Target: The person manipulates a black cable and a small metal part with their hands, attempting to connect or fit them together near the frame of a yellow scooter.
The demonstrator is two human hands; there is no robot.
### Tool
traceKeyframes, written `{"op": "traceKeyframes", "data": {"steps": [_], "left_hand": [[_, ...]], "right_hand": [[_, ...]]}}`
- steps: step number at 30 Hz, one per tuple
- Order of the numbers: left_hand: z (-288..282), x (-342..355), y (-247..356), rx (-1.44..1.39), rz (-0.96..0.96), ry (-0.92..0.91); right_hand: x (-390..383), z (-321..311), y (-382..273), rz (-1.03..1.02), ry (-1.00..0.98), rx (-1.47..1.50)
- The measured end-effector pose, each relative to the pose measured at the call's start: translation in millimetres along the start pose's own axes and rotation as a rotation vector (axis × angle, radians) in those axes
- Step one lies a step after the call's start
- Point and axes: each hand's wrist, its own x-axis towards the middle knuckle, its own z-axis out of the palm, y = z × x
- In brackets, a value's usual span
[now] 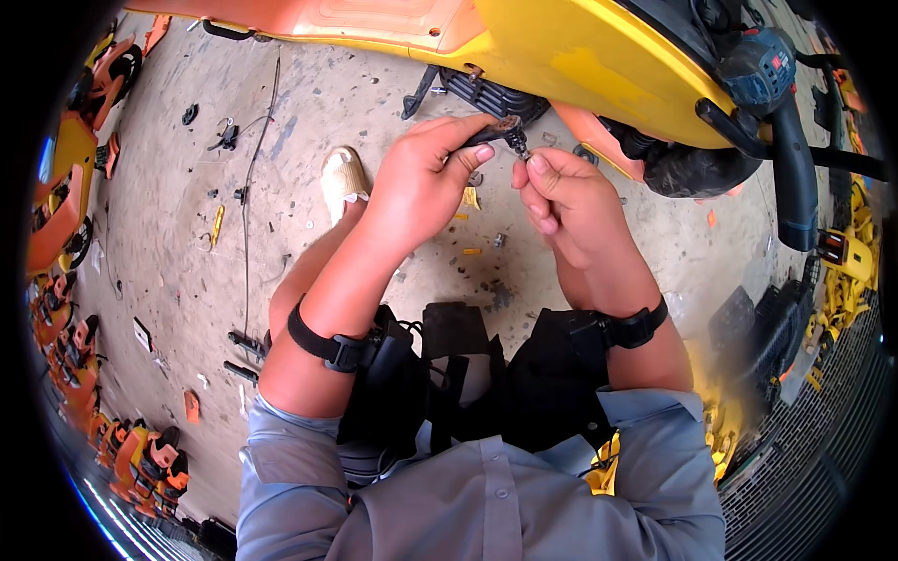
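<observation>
My left hand (pixel 432 168) is closed around the black handle of what looks like a ratchet wrench (pixel 508 124), with a worn brown round head. A short dark stem points down from that head. Thumb and fingertips of my right hand (pixel 571 192) pinch a small metal piece (pixel 526 155) at the stem's lower end; its exact kind is too small to tell. Both hands are held close together in front of my body, below the edge of a yellow and orange scooter body (pixel 580 56).
A blue and black power drill (pixel 762 70) rests by the scooter's handlebar at upper right. Black cable (pixel 251 178), yellow strips (pixel 218 226), and small hardware lie scattered on the concrete floor (pixel 178 309). Orange vehicles (pixel 70 187) line the left; yellow parts (pixel 847 252) are piled at right.
</observation>
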Motion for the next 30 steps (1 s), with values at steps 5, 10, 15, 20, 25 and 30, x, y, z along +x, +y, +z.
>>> {"op": "traceKeyframes", "data": {"steps": [5, 10, 15, 20, 25, 30], "left_hand": [[-15.2, 2.6, -10.7, -0.135, 0.213, -0.043], [-1.5, -7.0, -0.2, 0.117, -0.029, -0.077], [4.5, -9.6, 8.8, -0.035, -0.294, -0.141], [-10.2, -4.4, -6.3, -0.11, 0.033, -0.106], [-6.9, -9.0, -7.3, -0.059, -0.083, -0.099], [3.2, -12.8, 16.2, -0.329, -0.421, -0.135]], "right_hand": [[-6.4, 14.7, 14.6, 0.077, -0.319, 0.35], [12.5, 7.0, 18.5, -0.257, 0.334, -0.58], [14.6, 11.6, 30.9, -0.702, 0.596, -1.133], [-2.4, -5.4, 8.9, 0.128, -0.198, 0.228], [5.6, 6.4, 15.1, -0.219, 0.203, -0.446], [6.8, 9.2, 23.5, -0.36, 0.378, -0.673]]}}
